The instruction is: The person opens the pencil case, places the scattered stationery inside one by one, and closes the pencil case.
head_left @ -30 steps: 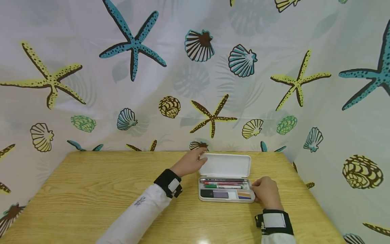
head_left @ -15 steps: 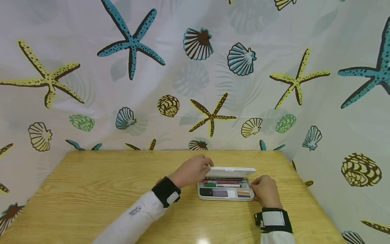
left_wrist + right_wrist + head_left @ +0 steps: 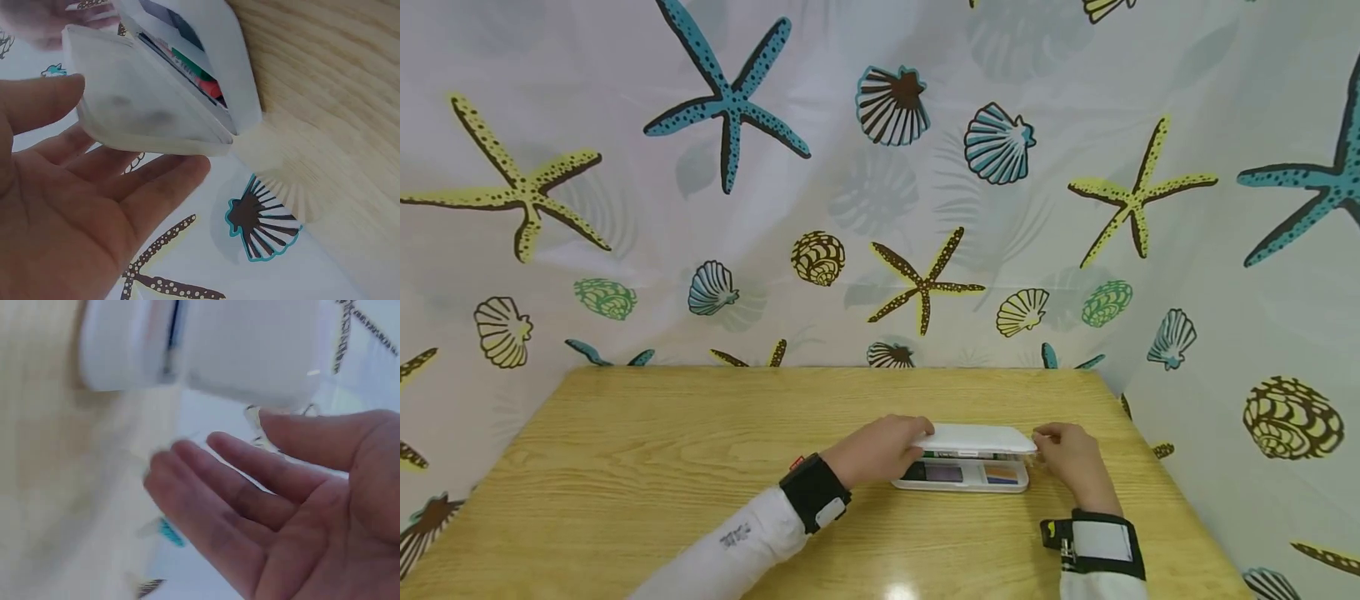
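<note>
A white pencil case stands on the table with its lid [image 3: 977,437] tilted partway down over its base [image 3: 962,487]. My left hand [image 3: 880,450] holds the lid's left end, thumb at the edge and fingers behind it, as the left wrist view shows. Beside the lid's right end is my right hand [image 3: 1075,462]; in the right wrist view its fingers [image 3: 219,519] are loosely extended, holding nothing. In the base's front tray lie a purple block [image 3: 943,473], a dark block and an orange-and-blue eraser [image 3: 1002,475]. A green marker [image 3: 190,64] and pencils are mostly hidden under the lid.
The wooden table [image 3: 700,450] stretches to the left and in front of the case. Behind it and on the right hangs a white curtain [image 3: 760,217] printed with starfish and shells.
My left hand has swung the lid from fully back to forward and down over the base. My right hand has left the base's right end and risen beside the lid.
</note>
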The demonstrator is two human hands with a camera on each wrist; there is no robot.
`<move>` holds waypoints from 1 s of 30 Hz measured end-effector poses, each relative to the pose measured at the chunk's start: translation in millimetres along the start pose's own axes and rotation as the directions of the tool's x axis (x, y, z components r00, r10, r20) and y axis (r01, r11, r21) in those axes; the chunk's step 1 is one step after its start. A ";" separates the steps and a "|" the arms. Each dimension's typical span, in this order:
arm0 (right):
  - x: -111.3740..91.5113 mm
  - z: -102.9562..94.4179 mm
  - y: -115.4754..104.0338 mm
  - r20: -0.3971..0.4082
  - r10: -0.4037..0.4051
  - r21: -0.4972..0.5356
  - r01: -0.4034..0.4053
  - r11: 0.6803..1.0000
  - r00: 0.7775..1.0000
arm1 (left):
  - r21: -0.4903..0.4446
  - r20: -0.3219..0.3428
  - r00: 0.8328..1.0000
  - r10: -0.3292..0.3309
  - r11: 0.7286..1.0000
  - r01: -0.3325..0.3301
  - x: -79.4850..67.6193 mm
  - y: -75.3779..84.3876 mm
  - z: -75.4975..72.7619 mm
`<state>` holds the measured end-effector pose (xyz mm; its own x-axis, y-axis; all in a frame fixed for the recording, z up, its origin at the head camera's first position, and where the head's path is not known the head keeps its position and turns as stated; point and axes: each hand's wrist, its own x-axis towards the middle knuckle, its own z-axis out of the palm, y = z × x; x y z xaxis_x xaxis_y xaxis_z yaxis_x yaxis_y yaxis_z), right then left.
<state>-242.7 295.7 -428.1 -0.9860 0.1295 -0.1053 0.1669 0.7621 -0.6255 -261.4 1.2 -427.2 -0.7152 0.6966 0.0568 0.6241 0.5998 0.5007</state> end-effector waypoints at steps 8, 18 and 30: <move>-22.6 10.3 -50.6 0.077 -0.275 -0.185 0.285 0.941 0.958 | 0.086 -0.046 0.999 0.022 0.996 -0.018 0.4 -1.0 7.3; -37.2 34.7 -57.8 0.215 -0.346 -0.406 0.406 0.818 0.913 | 0.242 -0.034 0.999 -0.019 0.970 0.027 2.0 6.1 9.5; -44.8 48.0 -51.1 0.219 -0.330 -0.469 0.396 0.790 0.918 | 0.502 -0.060 0.979 -0.197 0.842 0.200 0.2 37.6 40.0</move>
<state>-207.0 220.5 -428.6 -0.9606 -0.2716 -0.0591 -0.2581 0.9505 -0.1731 -225.5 39.6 -442.8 -0.8418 0.5398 0.0089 0.5398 0.8418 -0.0004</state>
